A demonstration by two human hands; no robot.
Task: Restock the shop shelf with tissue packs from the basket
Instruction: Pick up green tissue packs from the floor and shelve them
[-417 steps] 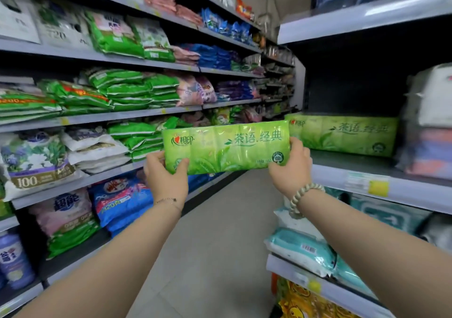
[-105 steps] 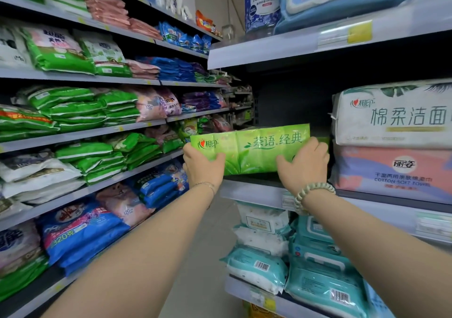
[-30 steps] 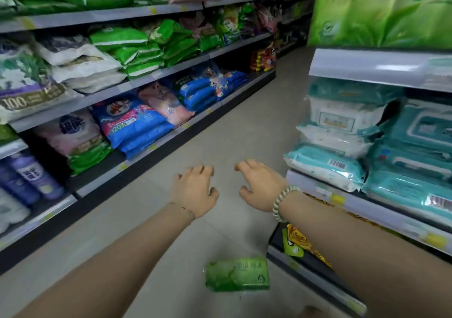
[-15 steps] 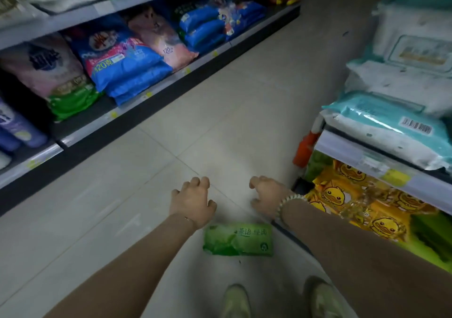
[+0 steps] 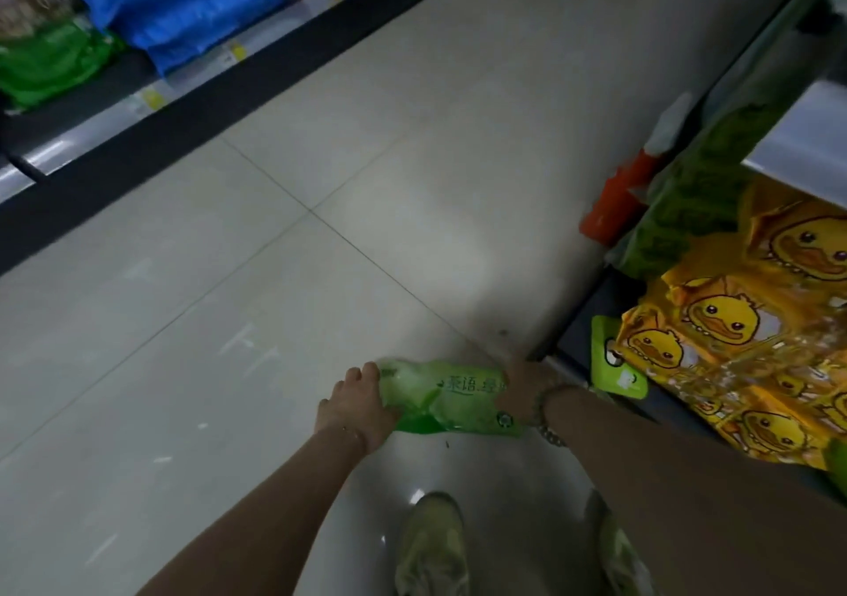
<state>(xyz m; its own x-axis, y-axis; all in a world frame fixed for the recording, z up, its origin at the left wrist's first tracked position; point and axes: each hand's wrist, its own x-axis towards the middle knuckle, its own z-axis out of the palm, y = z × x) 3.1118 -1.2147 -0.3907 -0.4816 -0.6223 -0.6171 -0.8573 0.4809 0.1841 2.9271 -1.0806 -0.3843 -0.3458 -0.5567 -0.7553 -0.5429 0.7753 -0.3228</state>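
The green tissue pack (image 5: 447, 400) lies on the floor (image 5: 229, 320) at 6 o'clock, so we bend low. Our left hand (image 5: 362, 405) and right hand (image 5: 522, 391) each curl fingers round one end, so it can come up flat and not sag.

A: Where does the single view look from?
B: From the person's head, tipped steeply down onto the aisle floor (image 5: 275, 320).
A: How close is it?
B: Close. Both forearms (image 5: 284, 494) enter from the bottom edge and meet at the pack (image 5: 449, 400), with the shoes (image 5: 431, 545) just below. The wide lens bends the left shelf (image 5: 59, 155) and right shelf (image 5: 806, 137) along the sides.
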